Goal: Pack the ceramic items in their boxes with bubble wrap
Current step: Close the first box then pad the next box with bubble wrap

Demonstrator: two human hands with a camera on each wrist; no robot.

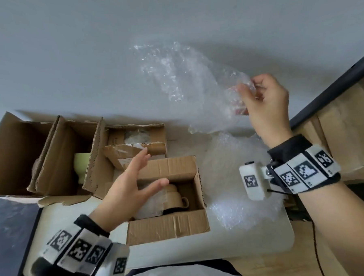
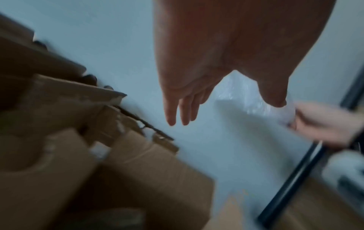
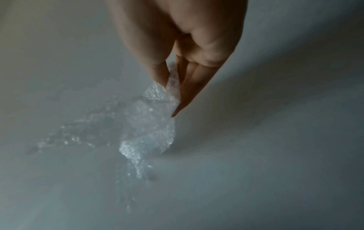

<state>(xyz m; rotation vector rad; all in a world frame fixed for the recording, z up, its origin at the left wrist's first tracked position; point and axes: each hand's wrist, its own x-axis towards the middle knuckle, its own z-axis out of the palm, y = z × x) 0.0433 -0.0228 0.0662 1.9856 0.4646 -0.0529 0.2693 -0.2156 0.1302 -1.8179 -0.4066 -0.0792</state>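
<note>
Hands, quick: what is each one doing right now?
Left hand: open, fingers spread, holding nothing.
Right hand: pinching a sheet of bubble wrap.

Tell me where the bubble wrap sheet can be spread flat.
Bare grey floor beyond the open boxes, left of the bubble wrap sheet the right hand pinches. Crowded: the near box under the open left hand, and loose wrap beside it.

The boxes (image 1: pixel 166 225) are plain brown cardboard; one holds a tan cup (image 1: pixel 175 198), another a pale green piece (image 1: pixel 81 164). The bubble wrap (image 1: pixel 184 85) is clear and glinting, and the wristbands (image 1: pixel 305 171) carry black-and-white square codes.
</note>
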